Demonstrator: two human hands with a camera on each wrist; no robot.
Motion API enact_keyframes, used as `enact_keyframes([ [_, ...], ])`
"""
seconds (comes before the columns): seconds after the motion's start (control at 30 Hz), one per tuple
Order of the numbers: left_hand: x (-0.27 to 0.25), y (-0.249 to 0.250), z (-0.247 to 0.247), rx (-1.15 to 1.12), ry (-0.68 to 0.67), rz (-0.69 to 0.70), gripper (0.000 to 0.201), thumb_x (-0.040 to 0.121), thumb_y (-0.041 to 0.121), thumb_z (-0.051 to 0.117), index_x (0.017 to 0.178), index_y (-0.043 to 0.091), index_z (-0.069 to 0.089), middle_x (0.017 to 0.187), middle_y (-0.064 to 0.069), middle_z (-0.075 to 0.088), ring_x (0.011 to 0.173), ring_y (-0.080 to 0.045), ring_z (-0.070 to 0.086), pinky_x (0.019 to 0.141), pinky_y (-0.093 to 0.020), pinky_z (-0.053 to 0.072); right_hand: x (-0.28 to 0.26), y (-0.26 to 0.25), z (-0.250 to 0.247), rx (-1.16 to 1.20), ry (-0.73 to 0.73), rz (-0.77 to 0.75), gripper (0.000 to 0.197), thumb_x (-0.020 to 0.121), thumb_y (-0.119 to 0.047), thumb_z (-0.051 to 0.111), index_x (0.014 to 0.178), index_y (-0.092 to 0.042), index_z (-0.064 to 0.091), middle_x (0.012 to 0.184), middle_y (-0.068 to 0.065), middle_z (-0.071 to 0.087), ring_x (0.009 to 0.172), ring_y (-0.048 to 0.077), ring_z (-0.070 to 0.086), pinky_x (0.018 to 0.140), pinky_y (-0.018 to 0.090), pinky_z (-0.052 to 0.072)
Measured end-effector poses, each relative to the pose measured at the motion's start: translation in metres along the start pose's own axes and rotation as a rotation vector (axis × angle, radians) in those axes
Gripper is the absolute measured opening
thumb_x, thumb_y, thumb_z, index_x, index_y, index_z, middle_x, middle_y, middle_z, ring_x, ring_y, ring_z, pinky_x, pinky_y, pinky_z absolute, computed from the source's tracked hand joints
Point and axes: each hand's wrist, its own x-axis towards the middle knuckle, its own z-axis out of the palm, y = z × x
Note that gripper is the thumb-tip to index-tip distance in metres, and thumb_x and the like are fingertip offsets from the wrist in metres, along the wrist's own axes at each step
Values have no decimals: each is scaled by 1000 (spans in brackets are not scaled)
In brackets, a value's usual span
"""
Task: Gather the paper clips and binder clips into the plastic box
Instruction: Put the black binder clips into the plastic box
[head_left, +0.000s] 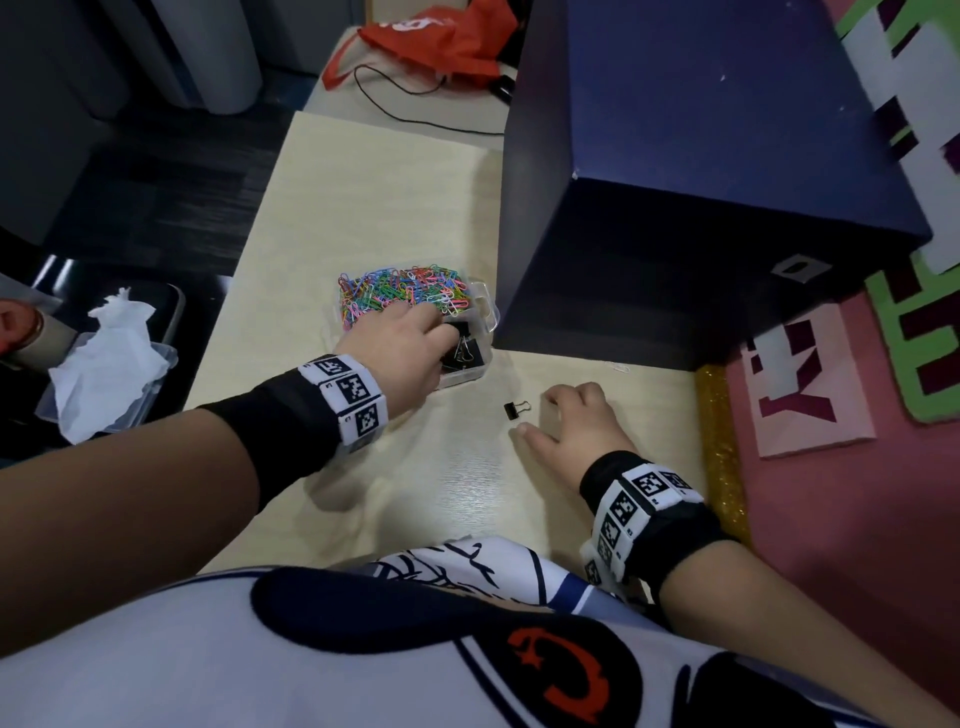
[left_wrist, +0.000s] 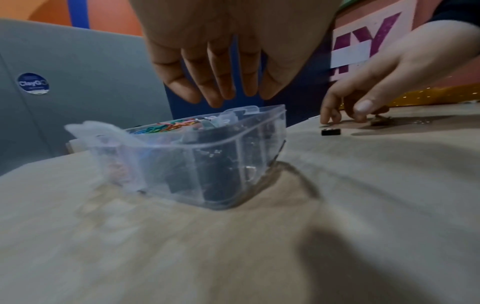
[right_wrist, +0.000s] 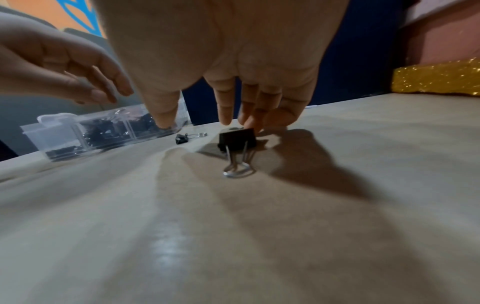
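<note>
A clear plastic box (head_left: 485, 306) stands mid-table, with coloured paper clips (head_left: 400, 291) in its far compartment and black binder clips (head_left: 465, 351) in the near one. My left hand (head_left: 434, 325) hovers over the box with straight, empty fingers (left_wrist: 221, 90). A small black binder clip (head_left: 516, 409) lies on the table just left of my right hand (head_left: 537, 413). In the right wrist view a larger binder clip (right_wrist: 237, 138) sits under that hand, whose fingertips (right_wrist: 249, 123) touch its top while the thumb stays apart. A white paper clip (head_left: 618, 368) lies by the blue box.
A big dark blue box (head_left: 701, 182) stands right behind the plastic box. A gold glitter strip (head_left: 722, 441) and pink board (head_left: 810, 379) bound the table's right side. A clear container with white tissue (head_left: 104, 374) sits off the left edge. Farther back are a red bag (head_left: 441, 36) and a black cable (head_left: 405, 104).
</note>
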Motion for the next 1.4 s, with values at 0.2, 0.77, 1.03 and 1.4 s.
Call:
enact_keyframes([
  [0.2, -11, 34, 10, -56, -139, 298, 22, 82, 23, 61, 102, 15, 65, 98, -9, 61, 86, -33, 60, 68, -41, 54, 0, 5, 2, -27, -24, -39, 47, 92, -29, 51, 137, -23, 41, 134, 1, 34, 118, 21, 46, 101, 28, 39],
  [0.77, -33, 37, 20, -18, -407, 246, 31, 96, 31, 38, 123, 27, 52, 120, 3, 50, 109, -22, 51, 81, -32, 46, -6, -6, 6, -146, -90, -185, 54, 91, -20, 49, 138, -43, 34, 136, 0, 26, 126, 18, 29, 94, 27, 37],
  [1.03, -53, 58, 39, -17, -630, 491, 48, 84, 58, 55, 124, 32, 48, 117, 4, 48, 108, -21, 49, 85, -41, 48, -18, -8, 9, -192, -112, -192, 59, 89, -8, 43, 134, -45, 39, 139, -2, 27, 127, 20, 28, 101, 28, 34],
  [1.4, -54, 71, 44, 34, -527, 371, 40, 90, 41, 50, 126, 24, 49, 119, 0, 49, 108, -24, 51, 84, -41, 49, -28, 1, 17, -150, 40, -159, 21, 91, -14, 49, 109, -19, 58, 112, 5, 44, 100, 26, 49, 79, 39, 53],
])
